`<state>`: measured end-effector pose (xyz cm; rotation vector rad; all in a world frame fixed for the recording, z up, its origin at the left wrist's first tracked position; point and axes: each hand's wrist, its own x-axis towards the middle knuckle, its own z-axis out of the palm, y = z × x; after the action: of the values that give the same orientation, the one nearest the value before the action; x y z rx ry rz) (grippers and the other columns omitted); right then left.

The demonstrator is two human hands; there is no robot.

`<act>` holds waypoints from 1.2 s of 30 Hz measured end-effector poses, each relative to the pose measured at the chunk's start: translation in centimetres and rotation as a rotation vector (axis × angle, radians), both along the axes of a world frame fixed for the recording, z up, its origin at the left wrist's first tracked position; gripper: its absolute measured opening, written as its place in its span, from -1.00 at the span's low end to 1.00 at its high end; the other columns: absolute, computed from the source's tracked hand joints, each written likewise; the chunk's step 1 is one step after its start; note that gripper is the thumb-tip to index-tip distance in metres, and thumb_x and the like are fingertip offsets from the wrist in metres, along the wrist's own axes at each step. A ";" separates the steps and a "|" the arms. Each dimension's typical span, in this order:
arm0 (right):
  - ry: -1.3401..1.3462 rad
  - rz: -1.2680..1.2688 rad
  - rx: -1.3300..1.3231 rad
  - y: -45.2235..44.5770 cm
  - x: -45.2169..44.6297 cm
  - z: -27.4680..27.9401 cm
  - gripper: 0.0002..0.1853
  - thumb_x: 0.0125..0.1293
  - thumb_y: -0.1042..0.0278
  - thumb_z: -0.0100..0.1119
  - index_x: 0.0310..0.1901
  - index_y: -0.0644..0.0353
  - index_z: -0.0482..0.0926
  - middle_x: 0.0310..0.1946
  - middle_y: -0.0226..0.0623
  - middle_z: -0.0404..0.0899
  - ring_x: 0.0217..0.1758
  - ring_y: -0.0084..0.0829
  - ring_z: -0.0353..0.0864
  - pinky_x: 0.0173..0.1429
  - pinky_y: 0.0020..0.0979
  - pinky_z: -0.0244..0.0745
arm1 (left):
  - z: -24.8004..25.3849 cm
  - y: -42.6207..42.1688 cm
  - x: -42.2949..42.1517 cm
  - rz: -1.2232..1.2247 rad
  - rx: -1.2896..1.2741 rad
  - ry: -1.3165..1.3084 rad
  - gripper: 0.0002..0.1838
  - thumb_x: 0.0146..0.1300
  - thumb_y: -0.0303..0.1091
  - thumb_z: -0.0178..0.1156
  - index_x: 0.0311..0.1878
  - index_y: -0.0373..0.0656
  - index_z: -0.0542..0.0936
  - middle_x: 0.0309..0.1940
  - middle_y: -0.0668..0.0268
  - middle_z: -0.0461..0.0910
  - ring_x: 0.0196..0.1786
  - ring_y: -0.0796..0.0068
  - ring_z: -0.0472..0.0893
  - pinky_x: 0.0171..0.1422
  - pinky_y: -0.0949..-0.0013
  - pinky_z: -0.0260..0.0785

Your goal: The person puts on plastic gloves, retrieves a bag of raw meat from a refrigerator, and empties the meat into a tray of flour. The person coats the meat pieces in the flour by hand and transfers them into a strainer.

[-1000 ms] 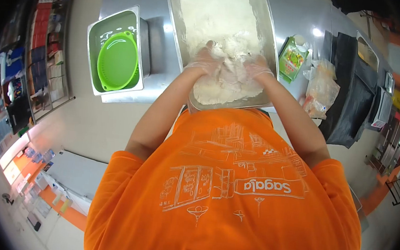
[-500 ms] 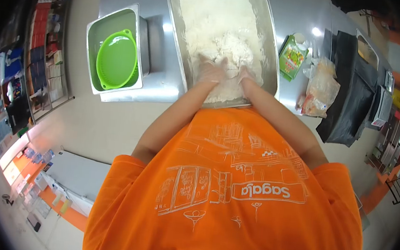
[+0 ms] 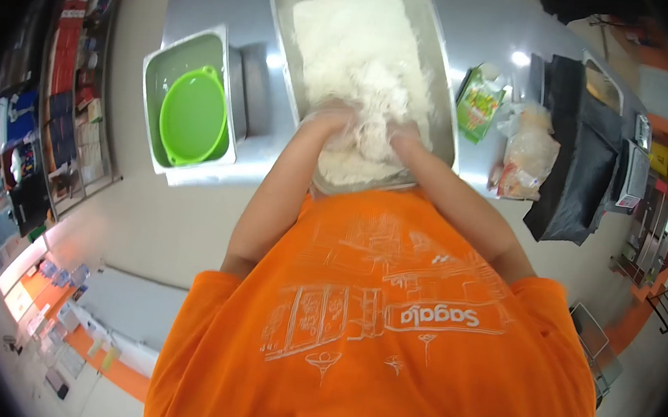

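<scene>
A deep metal tray (image 3: 447, 67) holds a broad layer of pale flour (image 3: 349, 31), with a rough, lumpy mound (image 3: 382, 93) nearer my body. My left hand (image 3: 334, 119) is at the left side of this mound, its fingers smeared by motion and partly lost in the flour. On the mound's right side is my right hand (image 3: 407, 136), closer to the tray's near end, with its fingers mostly hidden. Thin clear gloves seem to cover both hands. Whether either hand grips any of the mixture cannot be made out.
Left of the tray, a metal pan (image 3: 234, 104) holds a green basin (image 3: 193, 117). To the right lie a green packet (image 3: 479, 106), a clear plastic bag (image 3: 531, 154) with contents I cannot identify, and a black case (image 3: 581, 151). Part of a dark-clothed person (image 3: 578, 6) shows at the top right.
Both hands first came closer together, then my left hand moved back outward to the left. The lumpy mound has changed shape and stretches further toward my body between the hands.
</scene>
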<state>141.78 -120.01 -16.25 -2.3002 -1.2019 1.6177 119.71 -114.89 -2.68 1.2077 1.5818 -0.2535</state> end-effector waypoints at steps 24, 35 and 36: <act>-0.064 0.196 -0.138 -1.0 3.1 2.6 -0.31 0.49 -0.22 -0.15 0.27 0.24 0.60 0.24 0.12 0.61 0.32 0.03 0.59 0.43 -0.11 0.40 | -8.2 4.2 4.5 -0.264 0.715 0.131 -0.25 0.40 0.27 0.03 0.32 -0.21 0.61 0.39 -0.12 0.49 0.47 -0.06 0.46 0.62 0.07 0.19; 0.071 -0.538 -0.103 1.4 -2.0 -1.0 -0.30 0.50 -0.14 -0.02 0.39 0.33 0.48 0.30 0.02 0.56 0.32 -0.14 0.54 0.42 -0.23 0.38 | -10.5 2.9 1.7 -0.149 0.085 -0.399 -0.12 0.44 0.42 -0.19 0.49 -0.14 0.45 0.54 -0.01 0.35 0.56 0.03 0.36 0.63 0.08 0.15; 0.080 -0.514 -0.080 1.4 -2.0 -1.1 -0.30 0.50 -0.14 -0.02 0.39 0.33 0.47 0.30 0.02 0.56 0.33 -0.13 0.53 0.43 -0.23 0.37 | -12.6 2.2 2.8 -0.049 0.053 -0.343 -0.10 0.43 0.44 -0.19 0.49 -0.15 0.45 0.53 -0.03 0.35 0.56 0.02 0.36 0.62 0.10 0.16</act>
<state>139.78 -118.63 -17.36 -2.3032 -0.4736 1.5571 122.52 -112.68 -15.25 1.2576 1.2687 -0.0315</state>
